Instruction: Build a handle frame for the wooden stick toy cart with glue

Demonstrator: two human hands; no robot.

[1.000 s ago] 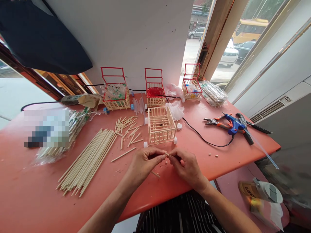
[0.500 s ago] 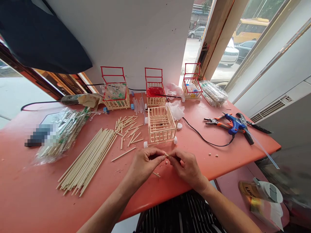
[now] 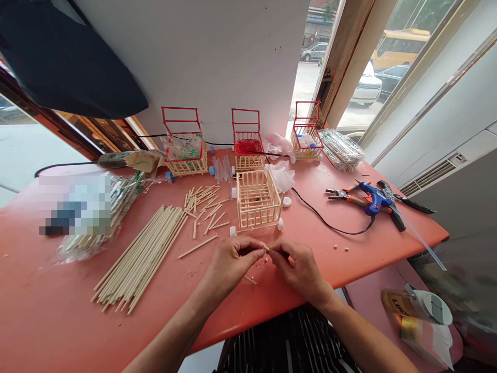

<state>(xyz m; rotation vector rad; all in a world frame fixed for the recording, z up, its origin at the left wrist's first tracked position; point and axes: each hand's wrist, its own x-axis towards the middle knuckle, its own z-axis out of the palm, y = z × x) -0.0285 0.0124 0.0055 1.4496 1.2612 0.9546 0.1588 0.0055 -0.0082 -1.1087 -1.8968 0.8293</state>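
Near the table's front edge, my left hand point(image 3: 236, 259) and my right hand point(image 3: 297, 264) meet with thumbs and fingers pinched together. Between the fingertips shows a small pale wooden stick piece point(image 3: 266, 248), gripped from both sides and mostly hidden. Just beyond my hands stands a small stick-built cart point(image 3: 258, 199) with white cap wheels. Short cut sticks point(image 3: 209, 207) lie scattered to its left, and one longer stick point(image 3: 197, 247) rests beside my left hand. Another stick point(image 3: 250, 280) lies partly under my left hand.
Long sticks point(image 3: 140, 259) are bunched at the left, beside a plastic bag of sticks point(image 3: 124, 197). Three red-trimmed carts point(image 3: 186, 166) line the back. On the right lie pliers point(image 3: 341, 194) and a blue glue gun point(image 3: 375, 199), its black cable curving across the red table point(image 3: 310, 228).
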